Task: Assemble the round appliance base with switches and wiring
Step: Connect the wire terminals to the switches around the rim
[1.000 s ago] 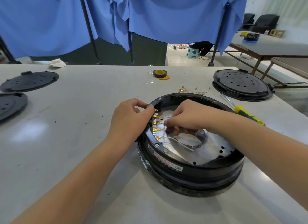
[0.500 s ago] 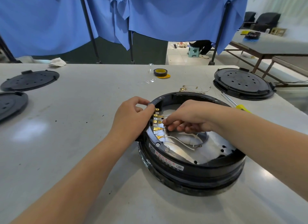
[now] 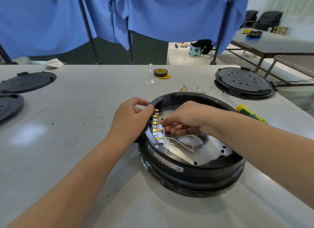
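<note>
The round black plastic appliance base [image 3: 192,168] was set on the smooth pale grey worktop [image 3: 81,126], right of centre and near its front edge, with a shiny silver metal plate [image 3: 209,151] perforated with small holes seen inside its ring. A column of small brass-coloured spade terminals [image 3: 155,124] was mounted on the inner wall at the left side of the ring. Thin white wires [image 3: 176,142] were run from the lower terminals in loose curves across the plate. A white label with red print [image 3: 163,159] was stuck to the glossy outer rim.

The ring's left rim was gripped by the left hand [image 3: 130,120], the thumb and curled fingers closed over the edge just above the terminals. The right hand [image 3: 188,119] was reached inside the ring, its fingers [image 3: 171,126] narrowed to a pinch on a white wire beside the terminals.

Behind the base, a loose bundle of thin gold-tipped wires [image 3: 195,89] was laid on the worktop. A screwdriver with a yellow and green handle [image 3: 246,111] was seen to the right, partly hidden by the forearm. A flat matte black round cover with holes [image 3: 243,82] was placed at the far right, two similar black discs [image 3: 27,81] at the far left. A roll of black and yellow tape [image 3: 160,72] was set near the back edge, with blue cloth drapes [image 3: 153,13] hung beyond.
</note>
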